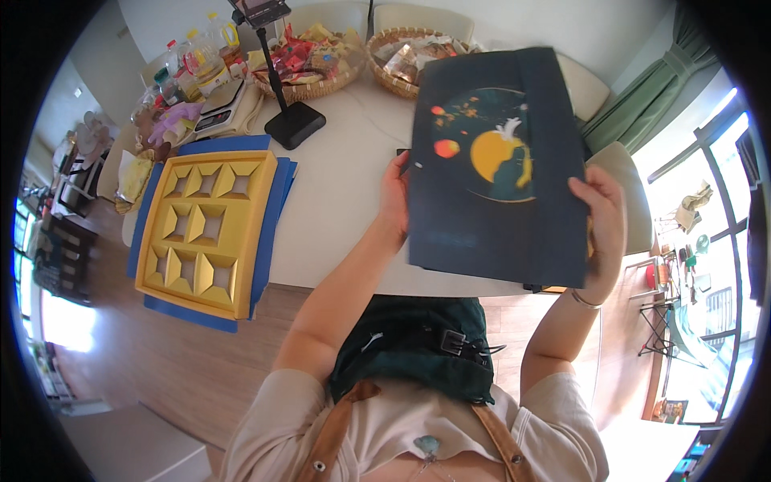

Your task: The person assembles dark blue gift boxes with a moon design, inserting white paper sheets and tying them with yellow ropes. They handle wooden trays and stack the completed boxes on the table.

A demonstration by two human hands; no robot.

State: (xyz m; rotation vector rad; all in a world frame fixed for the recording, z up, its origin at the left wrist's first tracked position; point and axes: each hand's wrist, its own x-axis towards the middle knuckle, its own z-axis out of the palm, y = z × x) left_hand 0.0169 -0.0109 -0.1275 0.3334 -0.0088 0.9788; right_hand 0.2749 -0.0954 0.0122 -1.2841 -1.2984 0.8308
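A dark blue cardboard gift box (pixel 470 235) is held up, tilted, over the front right of the table. Its face bears a yellow moon, a white rabbit and red lanterns. My left hand (pixel 394 196) grips its left edge, and my right hand (pixel 602 223) holds its right edge, with fingers partly hidden behind it. To the left lies a yellow box tray (pixel 263 223) with several gold square compartments (pixel 206 181). Blue cardboard sheets (pixel 277 187) stick out from beneath this tray, some past the table's front edge.
A black phone stand (pixel 295 125) stands on the white table (pixel 343 217). Behind it are two woven baskets (pixel 337 81) of packaged goods. A kitchen scale (pixel 220 111) and several oil bottles (pixel 205 60) occupy the back left. Chairs (pixel 623 199) surround the table.
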